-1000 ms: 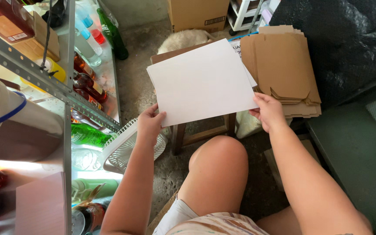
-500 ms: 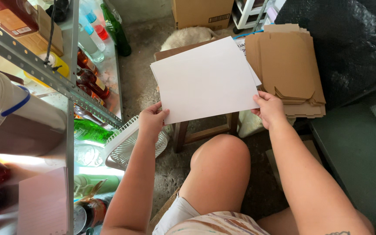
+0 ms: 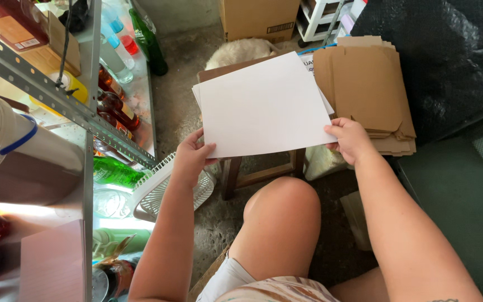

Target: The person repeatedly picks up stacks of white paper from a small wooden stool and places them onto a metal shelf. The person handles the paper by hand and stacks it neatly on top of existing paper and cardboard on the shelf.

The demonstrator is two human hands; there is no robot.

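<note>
A seated person holds a white sheet of card [image 3: 264, 109] up w/ both hands, above a small wooden stool [image 3: 252, 168] on the concrete floor [image 3: 180, 100]. The left hand [image 3: 190, 159] grips the sheet's lower left corner, thumb on top, fingers curled beneath; the right hand [image 3: 350, 138] pinches the lower right edge, fingers closed on the card. More white sheets peek out just behind the front one; whether the hands hold those too can't be told. A bare knee [image 3: 280, 207] sits directly below the sheet, btwn the two forearms.

To the right of the sheet, a stack of flattened brown cardboard blanks [image 3: 370, 84] lies against black plastic wrap [image 3: 448, 56]. Left of the person, a metal shelving rack [image 3: 90, 120] carries bottles, incl. amber glass ones [image 3: 115, 106] and a green one [image 3: 115, 172]. A white fan grille [image 3: 160, 190] rests on the floor just beside the left wrist. A closed cardboard box [image 3: 258, 19] stands at the far wall, w/ a pale fluffy lump [image 3: 238, 53], too unclear to identify, in front of it.
</note>
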